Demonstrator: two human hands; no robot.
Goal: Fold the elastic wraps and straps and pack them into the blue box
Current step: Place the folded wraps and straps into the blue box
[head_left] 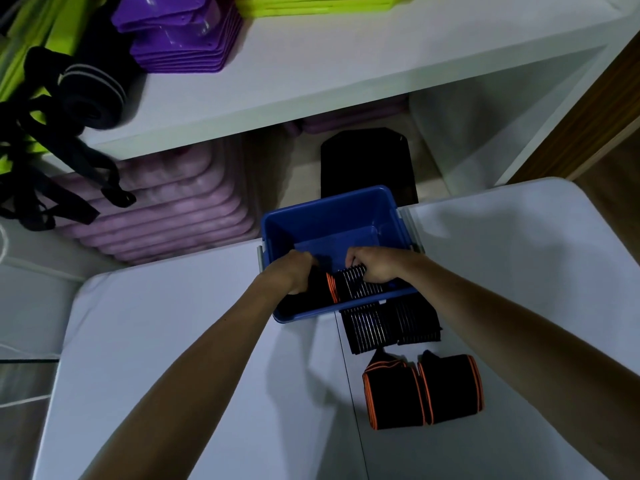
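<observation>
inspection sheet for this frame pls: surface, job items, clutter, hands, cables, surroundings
Surface: white table, seam running down the middle.
Job's things: blue box at the far edge; striped wrap and orange-edged wrap inside it; striped wraps and two orange-trimmed wraps on the table.
Clutter: nothing seen.
Hands: left hand and right hand both in the box, each with a grip on a wrap.
Cables: white cord, far left.
Surroundings: white shelf with purple pads, green pads, black straps.
</observation>
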